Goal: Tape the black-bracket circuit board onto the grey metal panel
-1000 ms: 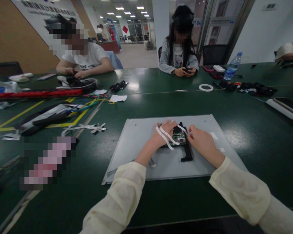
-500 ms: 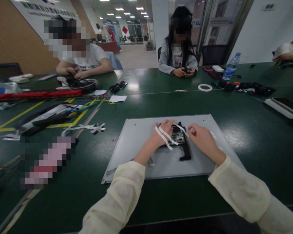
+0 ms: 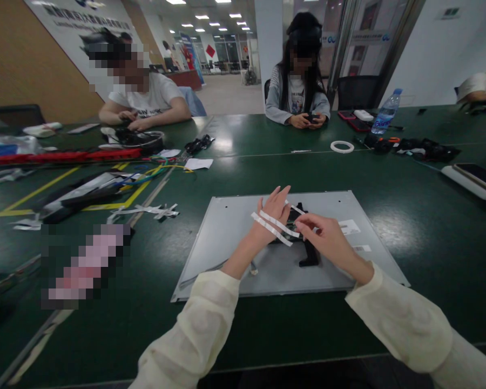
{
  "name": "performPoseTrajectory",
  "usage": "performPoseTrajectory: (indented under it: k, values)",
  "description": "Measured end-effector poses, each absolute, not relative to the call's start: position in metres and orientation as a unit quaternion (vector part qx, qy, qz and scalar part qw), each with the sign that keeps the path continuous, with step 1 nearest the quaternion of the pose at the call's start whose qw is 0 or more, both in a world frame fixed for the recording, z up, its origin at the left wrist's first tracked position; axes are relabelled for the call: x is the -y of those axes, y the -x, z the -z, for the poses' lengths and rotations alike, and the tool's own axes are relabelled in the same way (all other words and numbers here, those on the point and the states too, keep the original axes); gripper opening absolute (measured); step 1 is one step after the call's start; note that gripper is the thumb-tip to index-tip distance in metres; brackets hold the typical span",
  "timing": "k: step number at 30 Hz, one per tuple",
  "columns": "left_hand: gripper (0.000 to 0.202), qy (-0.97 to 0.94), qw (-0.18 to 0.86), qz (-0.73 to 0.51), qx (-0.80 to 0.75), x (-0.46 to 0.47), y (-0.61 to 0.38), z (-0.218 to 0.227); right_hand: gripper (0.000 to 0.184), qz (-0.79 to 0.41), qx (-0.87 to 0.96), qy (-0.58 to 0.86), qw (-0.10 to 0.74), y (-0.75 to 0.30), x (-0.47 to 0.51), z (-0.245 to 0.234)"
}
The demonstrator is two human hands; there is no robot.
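Observation:
My left hand (image 3: 272, 216) is open, its fingers stretched out over a circuit board in a black frame (image 3: 309, 254). Strips of white tape (image 3: 272, 229) cling across the back of this hand, their ends hanging free to the right. Another white tape strip (image 3: 295, 208) runs from near the left fingers to my right hand (image 3: 326, 235). The right thumb and forefinger are pinched together on it, over the board. Most of the board is hidden by my hands. Under it lies a grey metal panel (image 3: 222, 232), with a flat cable (image 3: 202, 274) near its left side.
On the green table, a roll of white tape (image 3: 342, 146) lies beyond the panel, near a water bottle (image 3: 386, 112). Tape scraps (image 3: 157, 211), a pixelated pink object (image 3: 91, 259) and cables are at left. Two people sit opposite; another person is partly visible at far right.
My right hand has moved left, towards my left hand, and now covers part of the board. The left hand has lifted slightly with its fingers more stretched. White labels on the panel are uncovered.

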State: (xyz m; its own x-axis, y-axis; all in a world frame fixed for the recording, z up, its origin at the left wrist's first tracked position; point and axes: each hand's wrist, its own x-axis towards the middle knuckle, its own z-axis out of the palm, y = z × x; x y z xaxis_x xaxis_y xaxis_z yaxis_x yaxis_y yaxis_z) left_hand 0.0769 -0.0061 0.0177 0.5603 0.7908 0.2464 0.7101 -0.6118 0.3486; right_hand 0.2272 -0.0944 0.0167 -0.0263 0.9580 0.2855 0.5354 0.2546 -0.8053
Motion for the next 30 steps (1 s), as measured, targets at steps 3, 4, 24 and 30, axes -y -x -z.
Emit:
performPoseTrajectory:
  k: [3,4,24,30]
  values:
    - [0.046,-0.866,0.096,-0.215,-0.441,0.012,-0.082,-0.023,0.027,-0.279,0.664,0.552,0.421,-0.225,0.097,-0.020]
    - [0.046,-0.862,0.092,-0.221,-0.446,0.014,-0.084,-0.024,0.028,-0.291,0.660,0.550,0.421,-0.226,0.097,-0.019]
    - [0.027,-0.824,0.367,-0.286,-0.323,0.015,-0.048,-0.041,0.025,-0.516,0.596,0.550,0.276,-0.293,0.101,-0.033]
    - [0.021,-0.895,0.345,-0.149,-0.242,0.049,-0.053,-0.047,0.025,-0.493,0.651,0.543,0.194,-0.302,0.104,-0.012]
